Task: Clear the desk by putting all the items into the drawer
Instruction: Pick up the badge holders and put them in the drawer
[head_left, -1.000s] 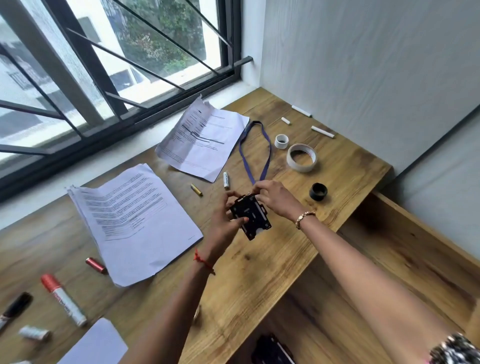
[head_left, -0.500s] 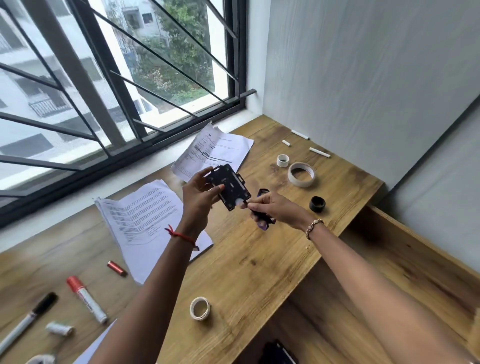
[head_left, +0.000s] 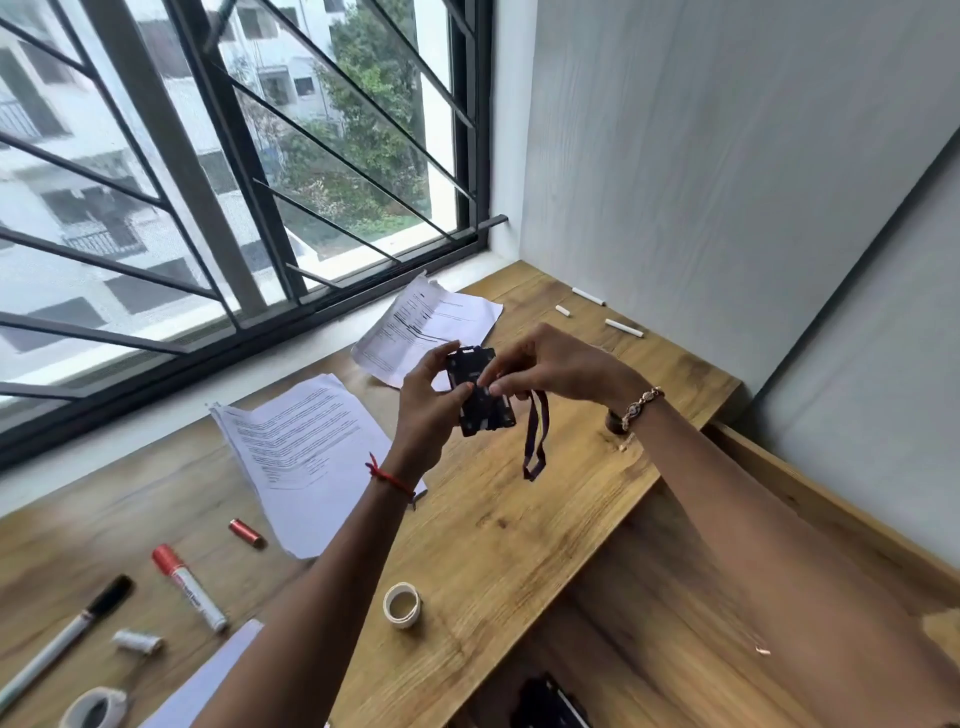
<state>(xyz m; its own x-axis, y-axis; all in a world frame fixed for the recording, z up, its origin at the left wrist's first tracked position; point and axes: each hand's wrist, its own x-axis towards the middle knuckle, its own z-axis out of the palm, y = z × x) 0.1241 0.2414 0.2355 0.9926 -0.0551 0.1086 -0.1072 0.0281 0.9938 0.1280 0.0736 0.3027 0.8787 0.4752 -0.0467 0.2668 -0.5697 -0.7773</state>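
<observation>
Both arms outstretched, hands raised over the surface (head_left: 493, 551). Left hand (head_left: 428, 402) grip: thumb and fingers curled round the black badge holder (head_left: 483, 410), held upright. Right hand (head_left: 558, 369) grip: fingertips pinching the holder's face. Purple lanyard (head_left: 535, 441) dangles below it.

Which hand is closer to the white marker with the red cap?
Left. The left hand grips the black card holder up and right of the red-capped white marker; the right hand pinches the holder from its far side, farther away.
</observation>
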